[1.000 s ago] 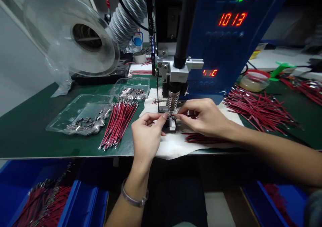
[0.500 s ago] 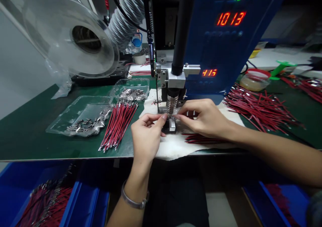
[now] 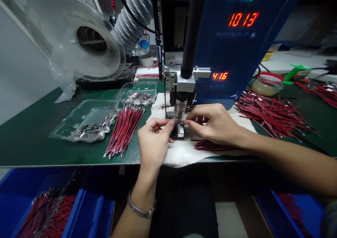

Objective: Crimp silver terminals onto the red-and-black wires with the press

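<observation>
Both hands meet at the work point of a bench soldering machine (image 3: pixel 185 83), under its coiled spring tip (image 3: pixel 180 108). My left hand (image 3: pixel 155 137) is closed in a pinch just left of a small metal block (image 3: pixel 180 129); what its fingertips hold is too small to make out. Thumb and forefinger of my right hand (image 3: pixel 213 123) pinch from the other side, with a thin dark red wire partly showing behind the fingers. Below that hand several red and black wires (image 3: pixel 210 145) lie on a white cloth (image 3: pixel 181 157).
Left on the green table (image 3: pixel 31 139) are a bundle of red wires (image 3: pixel 125 130) and clear trays (image 3: pixel 60 130) of small metal parts. A heap of red wires (image 3: pixel 273 115) and a jar (image 3: pixel 267 83) are at right. Blue bins (image 3: pixel 89 210) stand below the table edge.
Both hands keep their pinch at the tip with hardly any movement. The lower red display flickers to 416; the view shifts slightly.
</observation>
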A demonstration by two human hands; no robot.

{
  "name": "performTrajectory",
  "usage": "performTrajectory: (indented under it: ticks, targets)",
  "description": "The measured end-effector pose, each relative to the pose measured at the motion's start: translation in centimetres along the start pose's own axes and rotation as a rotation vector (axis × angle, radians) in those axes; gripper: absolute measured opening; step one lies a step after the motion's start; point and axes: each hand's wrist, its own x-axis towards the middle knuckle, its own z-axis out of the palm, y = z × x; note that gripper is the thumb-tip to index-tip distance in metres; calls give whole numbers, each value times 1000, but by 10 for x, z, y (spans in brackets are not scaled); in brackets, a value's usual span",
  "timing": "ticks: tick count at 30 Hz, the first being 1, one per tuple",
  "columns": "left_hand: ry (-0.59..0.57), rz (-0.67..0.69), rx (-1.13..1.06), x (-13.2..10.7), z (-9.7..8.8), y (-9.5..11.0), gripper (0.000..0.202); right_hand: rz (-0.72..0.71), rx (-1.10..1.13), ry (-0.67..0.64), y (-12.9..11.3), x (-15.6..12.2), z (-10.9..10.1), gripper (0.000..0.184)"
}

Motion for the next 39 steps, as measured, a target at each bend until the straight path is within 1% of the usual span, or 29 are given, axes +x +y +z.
performTrajectory:
  ticks: [12,16,22,29,35,39]
  targets:
    - [5,3,3,0,0,-1,26,-32,4,27,2,-1,1,11]
    - [0,22,1,0,0,-1,26,-33,0,27,1,-1,1,10]
    - [-9,38,6,0,0,-4,27,-50,-13,29,2,0,1,11]
    - [-12,40,2,0,0,-2,26,-80,-24,40,3,-1,1,13]
    - [-9,46,-2,0,0,-3,24,-134,-86,50,5,-2,1,13]
    - [-7,40,0,0,0,-2,24,-180,-130,51,9,-1,2,17]
